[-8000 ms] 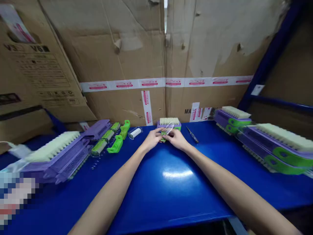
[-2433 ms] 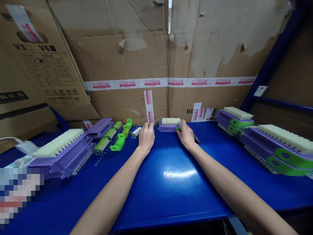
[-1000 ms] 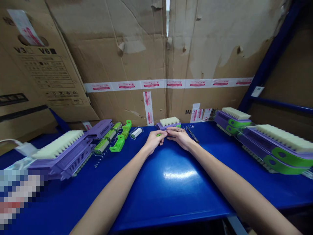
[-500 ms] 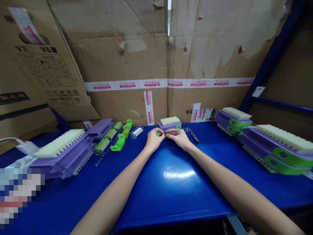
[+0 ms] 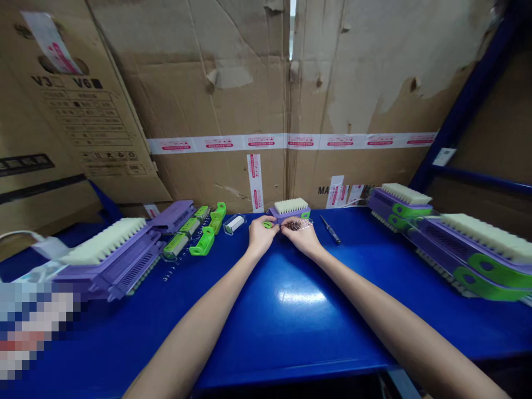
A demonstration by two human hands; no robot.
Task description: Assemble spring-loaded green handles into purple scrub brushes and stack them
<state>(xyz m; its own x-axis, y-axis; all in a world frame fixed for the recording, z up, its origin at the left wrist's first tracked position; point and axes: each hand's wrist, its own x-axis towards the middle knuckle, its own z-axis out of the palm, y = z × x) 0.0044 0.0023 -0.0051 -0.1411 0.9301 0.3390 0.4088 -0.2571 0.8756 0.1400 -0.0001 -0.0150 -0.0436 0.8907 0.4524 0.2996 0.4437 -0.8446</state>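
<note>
Both my hands meet at the far middle of the blue table (image 5: pixel 291 310), just in front of a small purple brush with white bristles (image 5: pixel 290 209). My left hand (image 5: pixel 261 234) pinches a small green plastic piece (image 5: pixel 268 224). My right hand (image 5: pixel 300 235) has its fingers closed on a coiled metal spring (image 5: pixel 301 224) that sticks out toward the brush. The two hands touch each other at the fingertips.
A screwdriver (image 5: pixel 331 229) lies right of my hands. Stacked purple brushes (image 5: pixel 108 252) lie at the left with green parts (image 5: pixel 203 243) and a small clear case (image 5: pixel 234 224). More purple and green brushes (image 5: pixel 465 241) line the right. Cardboard boxes (image 5: pixel 233 100) wall the back.
My hands left the brush's two ends, came together in front of it and took up the green piece and the spring; in the last half second they barely shifted.
</note>
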